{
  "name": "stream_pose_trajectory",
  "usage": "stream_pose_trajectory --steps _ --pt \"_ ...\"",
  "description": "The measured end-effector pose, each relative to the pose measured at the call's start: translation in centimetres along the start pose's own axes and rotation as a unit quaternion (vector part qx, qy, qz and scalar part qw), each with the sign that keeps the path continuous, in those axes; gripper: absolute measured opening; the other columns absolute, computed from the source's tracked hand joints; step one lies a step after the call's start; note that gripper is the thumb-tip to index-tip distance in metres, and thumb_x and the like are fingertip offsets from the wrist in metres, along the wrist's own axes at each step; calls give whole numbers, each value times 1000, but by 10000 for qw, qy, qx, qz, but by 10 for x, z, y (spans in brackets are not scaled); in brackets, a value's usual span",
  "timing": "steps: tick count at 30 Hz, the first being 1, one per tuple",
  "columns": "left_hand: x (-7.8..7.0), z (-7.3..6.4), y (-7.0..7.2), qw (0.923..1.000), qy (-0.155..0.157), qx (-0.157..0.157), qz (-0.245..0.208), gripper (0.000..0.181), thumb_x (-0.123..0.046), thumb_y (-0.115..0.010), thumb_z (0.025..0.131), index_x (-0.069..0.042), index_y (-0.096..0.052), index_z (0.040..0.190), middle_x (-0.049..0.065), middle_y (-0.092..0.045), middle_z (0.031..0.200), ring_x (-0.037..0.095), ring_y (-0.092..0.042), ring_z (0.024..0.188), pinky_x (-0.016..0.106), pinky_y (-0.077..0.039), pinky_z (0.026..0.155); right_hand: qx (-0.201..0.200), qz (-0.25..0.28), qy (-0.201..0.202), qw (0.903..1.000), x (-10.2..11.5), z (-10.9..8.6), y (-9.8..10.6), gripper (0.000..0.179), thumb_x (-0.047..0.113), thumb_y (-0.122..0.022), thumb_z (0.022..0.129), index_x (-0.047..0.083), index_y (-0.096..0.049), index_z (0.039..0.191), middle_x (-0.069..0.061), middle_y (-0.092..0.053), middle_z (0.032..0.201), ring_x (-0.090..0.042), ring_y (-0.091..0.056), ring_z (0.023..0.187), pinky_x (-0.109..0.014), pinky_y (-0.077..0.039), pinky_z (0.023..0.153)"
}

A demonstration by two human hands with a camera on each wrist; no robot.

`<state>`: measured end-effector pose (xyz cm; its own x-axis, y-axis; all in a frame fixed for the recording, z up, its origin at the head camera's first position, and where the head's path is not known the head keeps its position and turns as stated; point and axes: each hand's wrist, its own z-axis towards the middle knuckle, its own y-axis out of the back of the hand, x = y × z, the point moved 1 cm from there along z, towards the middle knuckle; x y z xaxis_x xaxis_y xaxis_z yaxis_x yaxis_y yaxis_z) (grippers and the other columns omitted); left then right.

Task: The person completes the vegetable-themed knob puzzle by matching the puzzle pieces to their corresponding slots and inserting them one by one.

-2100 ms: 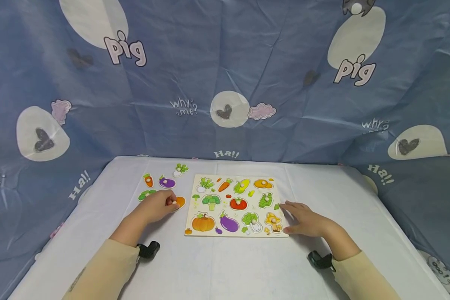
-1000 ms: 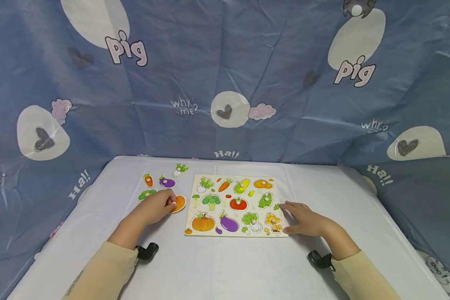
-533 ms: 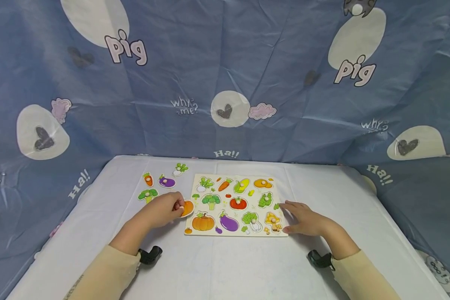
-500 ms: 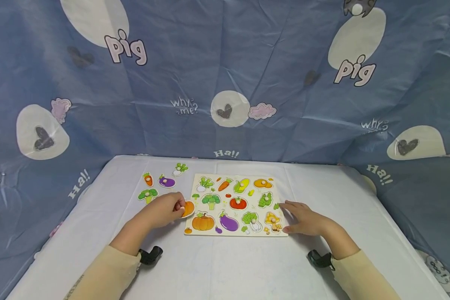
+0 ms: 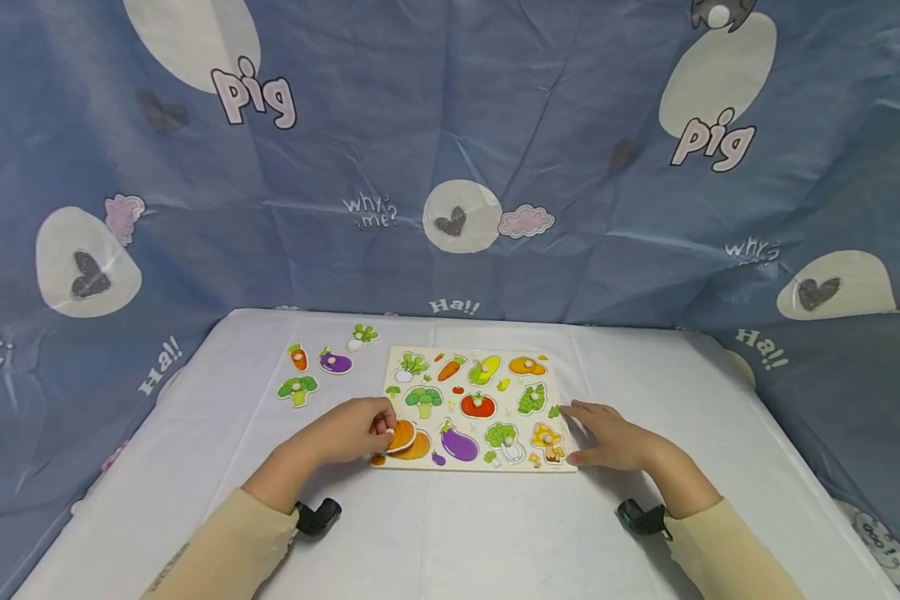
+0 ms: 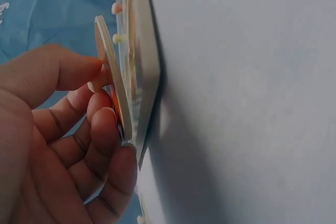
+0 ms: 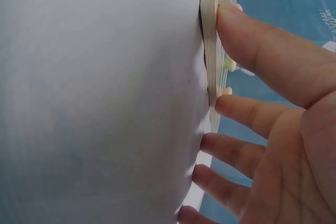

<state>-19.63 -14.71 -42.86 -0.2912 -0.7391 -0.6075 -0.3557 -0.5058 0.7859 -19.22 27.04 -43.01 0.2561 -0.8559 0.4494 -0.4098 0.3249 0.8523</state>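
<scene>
My left hand point(image 5: 356, 432) pinches the knob of an orange pumpkin puzzle piece point(image 5: 401, 436) between thumb and finger. In the head view the piece overlaps the printed pumpkin point(image 5: 421, 447) at the near left corner of the puzzle board point(image 5: 450, 463). The left wrist view shows the piece point(image 6: 122, 95) edge-on, tilted close over the board's face. My right hand point(image 5: 611, 437) lies at the board's right edge with fingers spread. Its thumb and index fingertip touch that edge point(image 7: 211, 51), and the other fingertips rest on the white cloth.
Left of the board lie loose pieces: a carrot point(image 5: 297, 357), an eggplant point(image 5: 336, 361), a white radish point(image 5: 362, 337) and a broccoli point(image 5: 297, 390). Knobbed pieces such as the tomato point(image 5: 477, 406) and corn point(image 5: 484, 370) sit in the board. A blue patterned curtain point(image 5: 450, 275) hangs behind the table.
My left hand has carried the pumpkin piece right and nearer from beside the board to over its near left corner, uncovering the broccoli piece. The right hand has stayed at the board's edge.
</scene>
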Motion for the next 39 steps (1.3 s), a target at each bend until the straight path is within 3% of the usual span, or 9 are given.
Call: stream_pose_trajectory --steps 12,27,39 --pt "-5 9 -12 9992 -350 65 172 11 -8 -70 88 -15 -61 87 -4 -54 72 11 -50 67 27 -43 62 3 48 -88 9999 0 -1 0 87 43 -79 83 8 -40 152 -26 -27 158 -49 -20 144 -69 -23 109" --pt "-5 10 -19 9995 -258 185 -54 12 -12 -74 89 -16 -64 88 -4 -54 74 12 -51 71 28 -43 66 12 108 -74 9999 0 -1 1 87 44 -79 83 9 -40 153 -26 -27 158 -49 -19 145 -69 -23 109" --pt "-5 5 -14 9994 -197 80 -258 9 -13 -73 92 -16 -64 92 -3 -57 77 12 -53 73 27 -47 64 -3 68 -13 10000 -1 0 0 87 43 -79 83 9 -40 153 -25 -28 158 -48 -20 145 -69 -23 109"
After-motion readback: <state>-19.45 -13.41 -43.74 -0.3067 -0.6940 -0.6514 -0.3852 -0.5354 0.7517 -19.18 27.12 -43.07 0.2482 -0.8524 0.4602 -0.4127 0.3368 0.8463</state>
